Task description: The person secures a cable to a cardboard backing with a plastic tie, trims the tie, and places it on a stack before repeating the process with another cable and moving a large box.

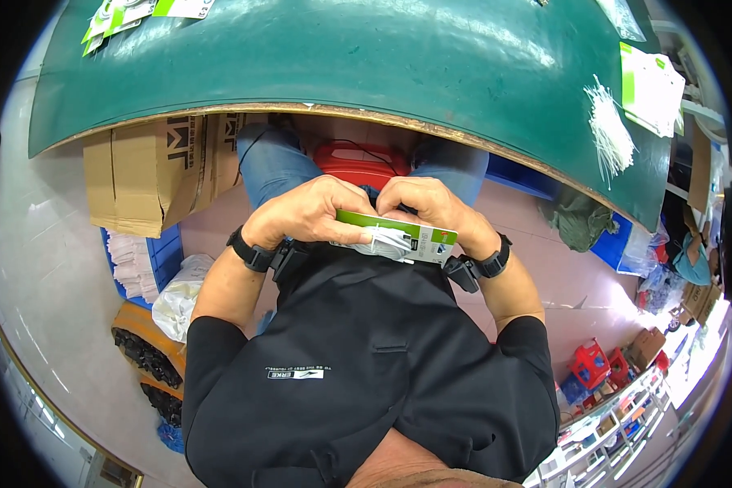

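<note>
Close to my lap I have a green-and-white packaging card [433,243] with a coiled white cable [386,242] against its face. My left hand [321,210] grips the card's left end, its thumb resting along the cable. At the upper edge, my right hand [431,202] is closed with the fingers bent behind the card. What its fingertips pinch there is hidden. Beyond both hands is the front edge of a green-topped table [325,69].
A bundle of thin white ties [608,134] lies on the table's right side, beside green-and-white cards [652,88]. More carded cables [120,18] sit at the far left. Below stand a cardboard box [134,175], a blue crate [164,256] and a red stool [358,159].
</note>
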The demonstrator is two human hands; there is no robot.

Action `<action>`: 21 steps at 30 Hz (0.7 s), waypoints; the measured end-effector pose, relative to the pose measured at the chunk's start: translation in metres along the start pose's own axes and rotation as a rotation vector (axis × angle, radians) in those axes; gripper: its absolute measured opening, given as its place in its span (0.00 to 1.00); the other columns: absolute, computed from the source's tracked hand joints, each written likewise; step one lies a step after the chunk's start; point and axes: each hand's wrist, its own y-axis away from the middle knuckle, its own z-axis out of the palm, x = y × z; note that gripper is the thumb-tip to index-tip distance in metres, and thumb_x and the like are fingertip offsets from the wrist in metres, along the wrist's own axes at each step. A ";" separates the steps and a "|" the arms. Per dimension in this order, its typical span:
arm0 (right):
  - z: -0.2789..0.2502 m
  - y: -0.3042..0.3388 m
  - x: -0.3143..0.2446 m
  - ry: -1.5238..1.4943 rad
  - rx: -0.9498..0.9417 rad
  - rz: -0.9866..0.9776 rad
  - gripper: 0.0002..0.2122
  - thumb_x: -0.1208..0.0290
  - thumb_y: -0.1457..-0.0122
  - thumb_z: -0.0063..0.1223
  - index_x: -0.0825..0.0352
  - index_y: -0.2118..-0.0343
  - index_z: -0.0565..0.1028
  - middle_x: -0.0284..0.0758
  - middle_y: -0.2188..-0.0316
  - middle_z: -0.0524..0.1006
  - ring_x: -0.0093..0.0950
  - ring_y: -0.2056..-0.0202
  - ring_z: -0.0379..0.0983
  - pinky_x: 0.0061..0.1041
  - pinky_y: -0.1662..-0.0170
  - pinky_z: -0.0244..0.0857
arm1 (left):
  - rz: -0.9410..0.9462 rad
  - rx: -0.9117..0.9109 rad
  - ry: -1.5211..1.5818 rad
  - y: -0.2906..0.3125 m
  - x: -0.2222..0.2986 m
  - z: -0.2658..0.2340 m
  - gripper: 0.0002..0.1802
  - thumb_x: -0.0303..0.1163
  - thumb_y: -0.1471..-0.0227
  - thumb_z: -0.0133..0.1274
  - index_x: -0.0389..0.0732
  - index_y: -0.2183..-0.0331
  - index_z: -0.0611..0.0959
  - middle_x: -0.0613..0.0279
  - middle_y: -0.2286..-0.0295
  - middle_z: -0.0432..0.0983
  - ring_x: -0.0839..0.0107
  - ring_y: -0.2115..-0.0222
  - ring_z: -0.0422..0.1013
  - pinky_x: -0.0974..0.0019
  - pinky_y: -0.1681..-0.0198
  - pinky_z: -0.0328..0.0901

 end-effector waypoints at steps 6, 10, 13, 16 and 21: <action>0.004 -0.003 -0.003 0.000 0.077 -0.034 0.06 0.80 0.44 0.65 0.67 0.65 0.79 0.36 0.73 0.79 0.35 0.70 0.79 0.32 0.66 0.72 | 0.006 -0.013 0.004 -0.001 0.004 -0.002 0.14 0.32 0.47 0.70 0.33 0.62 0.89 0.60 0.73 0.80 0.72 0.72 0.74 0.68 0.69 0.67; 0.002 -0.004 -0.001 0.068 0.074 -0.109 0.06 0.81 0.45 0.64 0.67 0.67 0.78 0.37 0.75 0.78 0.37 0.73 0.77 0.33 0.69 0.71 | -0.047 -0.036 0.026 -0.003 0.006 -0.003 0.14 0.31 0.47 0.69 0.33 0.62 0.89 0.60 0.73 0.80 0.72 0.72 0.75 0.67 0.68 0.68; 0.004 -0.004 0.004 0.070 0.099 -0.159 0.06 0.82 0.46 0.63 0.67 0.68 0.77 0.37 0.76 0.77 0.38 0.74 0.76 0.33 0.71 0.70 | 0.083 -0.030 -0.018 -0.006 0.000 -0.001 0.13 0.31 0.47 0.69 0.32 0.62 0.88 0.59 0.73 0.80 0.71 0.72 0.75 0.66 0.68 0.68; 0.011 -0.006 0.011 0.181 0.356 -0.072 0.06 0.84 0.48 0.60 0.67 0.69 0.77 0.38 0.77 0.77 0.38 0.75 0.75 0.32 0.72 0.68 | 0.028 -0.052 -0.010 -0.007 0.005 0.002 0.13 0.30 0.47 0.68 0.32 0.62 0.88 0.58 0.72 0.81 0.69 0.71 0.76 0.66 0.67 0.68; 0.024 -0.003 0.029 0.161 0.441 -0.045 0.06 0.84 0.50 0.59 0.68 0.69 0.77 0.37 0.78 0.77 0.33 0.77 0.75 0.31 0.73 0.67 | -0.043 -0.068 0.076 -0.005 -0.005 -0.002 0.12 0.29 0.46 0.68 0.32 0.62 0.88 0.58 0.71 0.81 0.68 0.71 0.76 0.65 0.67 0.69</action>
